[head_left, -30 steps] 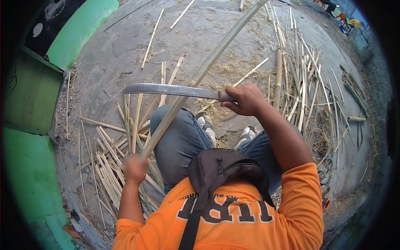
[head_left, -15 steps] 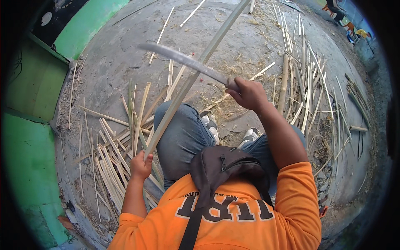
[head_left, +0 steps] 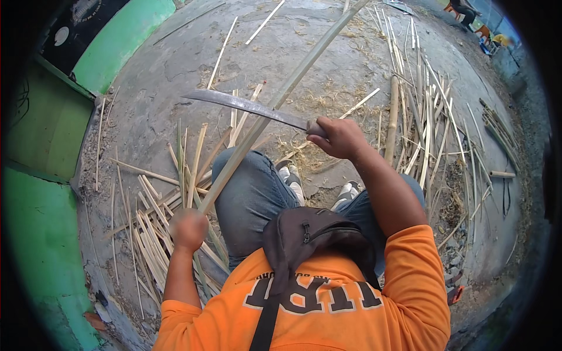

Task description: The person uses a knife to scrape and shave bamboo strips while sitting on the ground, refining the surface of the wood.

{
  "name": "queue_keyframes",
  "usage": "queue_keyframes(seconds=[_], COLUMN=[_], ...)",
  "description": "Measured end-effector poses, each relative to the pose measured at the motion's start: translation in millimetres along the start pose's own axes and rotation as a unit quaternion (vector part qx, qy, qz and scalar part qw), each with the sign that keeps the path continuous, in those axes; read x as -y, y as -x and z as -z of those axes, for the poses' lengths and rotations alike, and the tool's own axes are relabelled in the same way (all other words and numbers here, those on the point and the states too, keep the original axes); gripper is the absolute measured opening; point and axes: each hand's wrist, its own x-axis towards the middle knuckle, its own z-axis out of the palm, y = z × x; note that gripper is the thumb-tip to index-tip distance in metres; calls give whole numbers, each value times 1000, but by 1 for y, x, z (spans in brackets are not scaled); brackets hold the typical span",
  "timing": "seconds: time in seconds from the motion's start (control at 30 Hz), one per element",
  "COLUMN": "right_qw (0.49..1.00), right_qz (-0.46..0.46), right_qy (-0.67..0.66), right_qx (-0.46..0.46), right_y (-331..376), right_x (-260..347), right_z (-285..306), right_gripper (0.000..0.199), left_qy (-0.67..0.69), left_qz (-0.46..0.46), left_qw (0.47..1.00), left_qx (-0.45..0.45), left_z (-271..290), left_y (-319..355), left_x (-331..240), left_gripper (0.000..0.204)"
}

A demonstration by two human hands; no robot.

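Over the crouching person's left knee (head_left: 252,187), as the head view has it, a long pale strip (head_left: 302,77) slants from the left hand (head_left: 189,229) away and to the right, its far end passing out at the upper edge. The left hand looks closed around the near end, though blur hides its fingers. The right hand (head_left: 341,138) is clamped on the handle (head_left: 317,127) of a curved blade (head_left: 234,102), which points left and slightly away, so the 2 long axes cross steeply just beyond the knee. Of the 2 hands, the right is nearer that crossing; the left lies lower and closer to the body. Whether the cutting edge touches the strip, I cannot tell. Loose strips (head_left: 149,245) lie piled beside the left hand, and more strips (head_left: 428,140) lie on the floor (head_left: 175,70) to the right.
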Motion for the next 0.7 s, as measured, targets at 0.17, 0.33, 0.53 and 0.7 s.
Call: queue_keyframes(seconds=[0.17,0.33,0.53,0.7], right_qw=[1000,1000,995,999], right_qz=[-15,-20,-73,-38], right_qy=[2,-16,-53,-13], right_qx=[24,-3,-40,30], right_y=[0,1,-3,-6], right_x=[22,1,10,12], right_z=[10,13,5,11], right_gripper=[47,46,46,46], left_qy=[18,-5,31,13], left_qz=[-3,-16,-7,-9], left_qw=[1000,1000,999,1000], left_qx=[10,-4,16,7], left_z=[1,0,0,4], left_y=[5,3,-4,0], left_x=[3,5,12,11], left_gripper=[64,62,62,61])
